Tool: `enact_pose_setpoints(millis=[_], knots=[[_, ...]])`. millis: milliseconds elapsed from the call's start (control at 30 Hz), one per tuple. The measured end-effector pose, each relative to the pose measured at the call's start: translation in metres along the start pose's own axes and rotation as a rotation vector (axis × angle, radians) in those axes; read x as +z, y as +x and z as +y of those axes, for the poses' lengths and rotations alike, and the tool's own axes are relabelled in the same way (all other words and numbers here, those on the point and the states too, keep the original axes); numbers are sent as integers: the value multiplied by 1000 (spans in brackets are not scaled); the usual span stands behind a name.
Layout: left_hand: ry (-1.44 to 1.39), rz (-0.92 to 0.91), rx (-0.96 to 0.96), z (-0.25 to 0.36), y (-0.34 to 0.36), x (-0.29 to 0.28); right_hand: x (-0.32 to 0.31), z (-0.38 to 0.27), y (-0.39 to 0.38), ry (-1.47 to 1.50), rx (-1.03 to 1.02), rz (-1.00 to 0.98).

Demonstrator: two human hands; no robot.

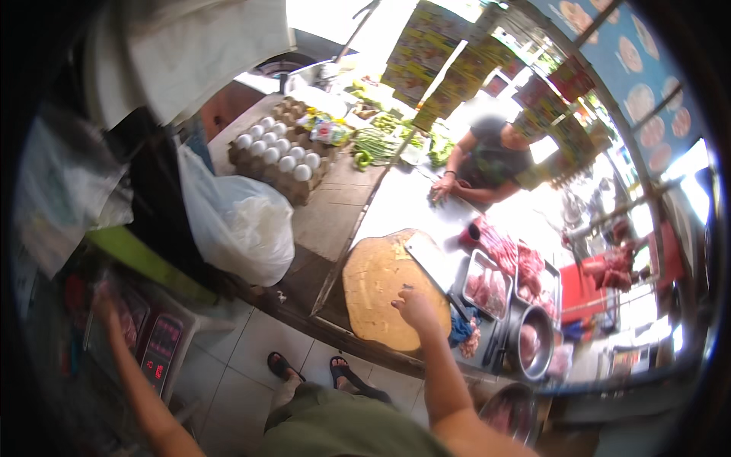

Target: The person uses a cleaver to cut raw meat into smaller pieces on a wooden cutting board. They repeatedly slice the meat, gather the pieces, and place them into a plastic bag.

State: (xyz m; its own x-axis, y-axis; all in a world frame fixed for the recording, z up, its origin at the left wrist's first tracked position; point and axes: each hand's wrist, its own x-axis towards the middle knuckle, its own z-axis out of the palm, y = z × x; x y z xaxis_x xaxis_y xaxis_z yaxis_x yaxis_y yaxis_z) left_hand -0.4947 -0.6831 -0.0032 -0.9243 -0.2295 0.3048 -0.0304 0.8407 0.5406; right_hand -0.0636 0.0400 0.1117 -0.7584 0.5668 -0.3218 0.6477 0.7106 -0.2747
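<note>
My left hand (105, 298) reaches down at the far left, over the tray of a weighing scale (163, 346) with lit red digits. Beneath and beside it lies reddish meat (135, 318), seemingly in clear plastic; the fingers are blurred. My right hand (416, 308) is over a thick round wooden chopping board (373, 286), its fingers curled together. A small dark bit shows at the fingertips, too small to name. Right of this hand, a cleaver (428, 265) rests on the board's far right edge, its dark handle pointing toward me.
Metal trays of meat (487, 286) and a steel pot (531, 343) stand right of the board. Across the counter, a person (491, 160) leans on it. Egg trays (278, 152), green vegetables (381, 141) and a hanging white plastic bag (240, 221) are at left. Meat (609, 266) hangs at right.
</note>
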Motion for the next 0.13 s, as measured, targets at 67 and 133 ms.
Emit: enact_pose_setpoints(millis=[67, 133], knots=[[-94, 60, -103, -52, 16, -15, -2, 10, -13, 50, 119, -8], [352, 118, 98, -72, 36, -29, -2, 21, -22, 70, 125, 24]])
